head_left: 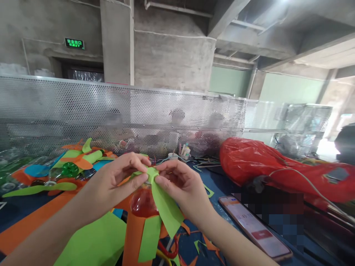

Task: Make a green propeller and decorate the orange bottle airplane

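Note:
A clear plastic bottle (144, 201) stands upright at the middle front, its body wrapped in orange paper with a green strip (149, 236) on it. Over its mouth lies a green paper cutout (166, 207), one long blade of which hangs down the right side. My left hand (126, 175) pinches the cutout's left part between thumb and fingers. From the other side my right hand (180, 183) pinches the same piece near its centre. The bottle's neck is partly hidden behind the fingers and paper.
Bottles with paper blades (83, 159) lie at the left. Green (94, 240) and orange sheets (36, 221), red-handled scissors (170, 249) and scraps surround the bottle. A phone (255, 229) and red plastic bag (249, 159) are right; a perforated metal screen (166, 103) stands behind.

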Available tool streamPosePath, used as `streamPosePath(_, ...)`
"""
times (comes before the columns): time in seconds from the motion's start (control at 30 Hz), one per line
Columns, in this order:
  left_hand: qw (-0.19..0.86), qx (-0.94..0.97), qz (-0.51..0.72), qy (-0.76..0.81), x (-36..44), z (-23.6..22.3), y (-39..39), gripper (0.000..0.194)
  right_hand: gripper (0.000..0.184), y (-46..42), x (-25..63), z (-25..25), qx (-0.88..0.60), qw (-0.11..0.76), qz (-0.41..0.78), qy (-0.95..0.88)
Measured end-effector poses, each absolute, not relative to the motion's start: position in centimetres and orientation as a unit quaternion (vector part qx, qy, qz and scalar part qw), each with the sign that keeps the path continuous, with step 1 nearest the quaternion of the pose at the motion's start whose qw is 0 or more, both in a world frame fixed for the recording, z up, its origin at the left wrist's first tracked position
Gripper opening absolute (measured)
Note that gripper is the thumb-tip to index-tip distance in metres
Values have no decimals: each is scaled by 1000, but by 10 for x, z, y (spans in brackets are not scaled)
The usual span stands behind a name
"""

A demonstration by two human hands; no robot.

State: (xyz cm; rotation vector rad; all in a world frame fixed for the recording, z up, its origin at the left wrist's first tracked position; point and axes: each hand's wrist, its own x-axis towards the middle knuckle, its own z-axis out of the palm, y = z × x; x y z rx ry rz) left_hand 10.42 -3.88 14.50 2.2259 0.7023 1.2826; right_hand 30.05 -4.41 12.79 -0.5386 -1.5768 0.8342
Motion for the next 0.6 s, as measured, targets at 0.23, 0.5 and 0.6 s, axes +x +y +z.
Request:
streamPosePath(0.23,238,813,461,264,106,149,-41,8,10,-45,295,122,-232,630,301,-677)
streamPosePath(0.5,269,799,474,256,107,148,-37,9,5,-53,294,119,-274,652,128,-696)
streamPosePath(0.6,283,786,485,259,107,148,-36,8,6,-54,294,120,-272,654,104,-698)
